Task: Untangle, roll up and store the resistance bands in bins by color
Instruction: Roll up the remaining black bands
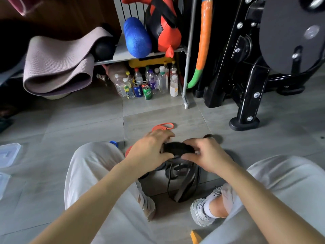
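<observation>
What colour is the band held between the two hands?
Black. The rolled band shows best in the head view.

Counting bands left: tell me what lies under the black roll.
Loose black band loops trail from the black roll to the floor; the left hand and right hand hide where they join.

blue can [138, 91]: "PEPSI", seemingly upside down | bottles [162, 81]: labels too small to read

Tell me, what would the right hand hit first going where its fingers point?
The right hand grips the black band roll, so that comes first; beyond it, probably the left hand, depth unclear.
</observation>
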A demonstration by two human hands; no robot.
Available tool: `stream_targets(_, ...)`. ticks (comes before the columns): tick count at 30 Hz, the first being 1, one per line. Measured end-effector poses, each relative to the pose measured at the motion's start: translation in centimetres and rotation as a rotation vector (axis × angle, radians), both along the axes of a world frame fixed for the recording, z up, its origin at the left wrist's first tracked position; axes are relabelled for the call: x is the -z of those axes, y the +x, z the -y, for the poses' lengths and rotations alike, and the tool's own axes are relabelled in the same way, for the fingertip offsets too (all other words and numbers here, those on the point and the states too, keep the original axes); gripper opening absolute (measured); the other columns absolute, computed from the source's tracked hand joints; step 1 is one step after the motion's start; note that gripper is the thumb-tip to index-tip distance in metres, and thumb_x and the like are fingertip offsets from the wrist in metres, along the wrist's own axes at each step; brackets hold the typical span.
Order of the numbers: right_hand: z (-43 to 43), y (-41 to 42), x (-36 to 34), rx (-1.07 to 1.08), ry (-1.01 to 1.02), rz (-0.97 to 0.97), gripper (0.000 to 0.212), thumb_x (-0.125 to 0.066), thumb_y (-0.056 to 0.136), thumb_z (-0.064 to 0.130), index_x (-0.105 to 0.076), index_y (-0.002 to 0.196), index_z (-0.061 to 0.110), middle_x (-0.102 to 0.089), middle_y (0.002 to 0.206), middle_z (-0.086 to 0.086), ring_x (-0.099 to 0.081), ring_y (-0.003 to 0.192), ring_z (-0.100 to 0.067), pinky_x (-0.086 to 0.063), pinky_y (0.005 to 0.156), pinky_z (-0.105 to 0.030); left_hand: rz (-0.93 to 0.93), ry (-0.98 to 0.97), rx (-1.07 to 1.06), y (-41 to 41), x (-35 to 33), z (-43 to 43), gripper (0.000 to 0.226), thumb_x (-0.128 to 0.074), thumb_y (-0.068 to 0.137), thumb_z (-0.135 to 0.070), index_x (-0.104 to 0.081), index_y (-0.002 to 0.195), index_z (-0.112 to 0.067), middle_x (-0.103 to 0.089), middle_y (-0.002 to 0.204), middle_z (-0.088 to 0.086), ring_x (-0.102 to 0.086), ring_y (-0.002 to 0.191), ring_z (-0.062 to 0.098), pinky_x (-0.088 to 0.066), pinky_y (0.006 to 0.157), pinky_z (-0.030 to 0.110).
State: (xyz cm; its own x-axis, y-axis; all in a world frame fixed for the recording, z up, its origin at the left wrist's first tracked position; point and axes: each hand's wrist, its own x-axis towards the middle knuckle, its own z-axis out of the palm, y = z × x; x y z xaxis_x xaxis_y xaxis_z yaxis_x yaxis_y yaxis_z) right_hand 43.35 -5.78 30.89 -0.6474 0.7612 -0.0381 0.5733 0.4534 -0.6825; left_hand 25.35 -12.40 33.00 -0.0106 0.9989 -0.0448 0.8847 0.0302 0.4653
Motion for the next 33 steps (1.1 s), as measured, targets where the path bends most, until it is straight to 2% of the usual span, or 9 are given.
stream_targets(2,0.5,-0.6,-0.5,-0.057,0.15,0.144,0.032,-0.069,0.083,0.031,-0.065,0.114,0.026,-0.071,0.099,0.0,-0.063,0.097,-0.021,-0.045,0.077,-0.028,-0.174,-0.017,0.09,0.4,0.1,-0.1,0.042,-0.065,0.082,-0.029,-0.054,0.122,-0.03,-0.059,0.117,-0.006,-0.054,0.11,0.018,-0.045,0.086,0.03)
stream_targets(5,1.2,-1.2,-0.9,-0.035,0.19,0.073,0.033,-0.07,0.081,0.033,-0.065,0.114,0.028,-0.072,0.099,0.001,-0.063,0.098,-0.02,-0.045,0.077,-0.029,-0.184,-0.052,0.091,0.6,0.3,0.0,0.028,-0.062,0.083,-0.025,-0.059,0.111,-0.024,-0.064,0.106,0.0,-0.059,0.1,0.024,-0.048,0.081,0.036)
stream_targets(12,0.9,0.1,0.0,0.058,0.002,-0.206,0.038,-0.08,0.072,0.026,-0.071,0.108,0.02,-0.073,0.098,0.012,-0.065,0.094,0.001,-0.049,0.086,-0.022,0.323,0.031,-0.167,-1.0,-0.2,1.3,0.032,-0.075,0.075,-0.015,-0.07,0.105,-0.027,-0.068,0.086,-0.018,-0.062,0.086,0.001,-0.046,0.08,0.015)
stream_targets(15,1.0,-0.2,-0.2,0.113,0.043,-0.269,0.031,-0.081,0.071,0.027,-0.073,0.101,0.021,-0.072,0.083,0.017,-0.066,0.083,-0.001,-0.05,0.076,-0.018,0.49,0.082,-0.234,-1.1,0.0,1.5,0.034,-0.077,0.072,-0.008,-0.071,0.1,-0.027,-0.069,0.086,-0.017,-0.064,0.086,-0.002,-0.046,0.082,0.013)
stream_targets(18,0.8,-0.6,-0.7,0.1,0.165,-0.234,0.034,-0.074,0.07,0.045,-0.073,0.093,0.02,-0.071,0.072,0.003,-0.064,0.065,-0.018,-0.052,0.063,-0.035,0.524,0.119,-0.229,-1.5,-0.3,1.3,0.038,-0.076,0.072,-0.007,-0.066,0.089,-0.04,-0.07,0.088,-0.015,-0.065,0.089,0.003,-0.047,0.085,0.019)
stream_targets(20,0.4,-0.5,-1.1,0.074,0.17,-0.212,0.034,-0.077,0.07,0.044,-0.073,0.096,0.021,-0.072,0.074,0.002,-0.057,0.057,-0.009,-0.048,0.059,-0.026,0.52,0.123,-0.202,-1.9,-0.8,1.2,0.043,-0.077,0.072,-0.006,-0.065,0.087,-0.044,-0.07,0.085,-0.017,-0.065,0.089,0.001,-0.046,0.084,0.015)
stream_targets(25,0.7,-0.2,-1.8,0.077,-0.09,-0.301,0.026,-0.08,0.07,0.027,-0.072,0.094,0.028,-0.073,0.089,0.016,-0.065,0.087,0.001,-0.05,0.081,-0.02,0.728,0.109,-0.159,-1.8,-2.0,1.6,0.049,-0.072,0.073,0.007,-0.069,0.085,-0.041,-0.072,0.084,-0.016,-0.066,0.085,0.0,-0.048,0.078,0.012)
stream_targets(30,1.4,-1.0,-1.6,0.138,-0.279,-0.582,0.039,-0.073,0.076,0.001,-0.068,0.089,0.038,-0.073,0.086,0.019,-0.068,0.088,-0.001,-0.049,0.078,-0.013,1.215,0.04,-0.278,-0.9,-0.9,2.1,0.032,-0.068,0.069,-0.006,-0.07,0.098,-0.02,-0.073,0.092,0.003,-0.066,0.087,0.018,-0.054,0.077,0.03)
stream_targets(33,1.2,-1.1,-1.7,0.145,-0.264,-0.562,0.034,-0.074,0.076,0.005,-0.069,0.086,0.038,-0.073,0.084,0.019,-0.068,0.086,-0.001,-0.05,0.076,-0.013,1.217,-0.037,-0.374,-0.9,-0.1,2.1,0.029,-0.068,0.073,-0.009,-0.067,0.101,-0.018,-0.072,0.093,0.004,-0.066,0.092,0.022,-0.054,0.079,0.032)
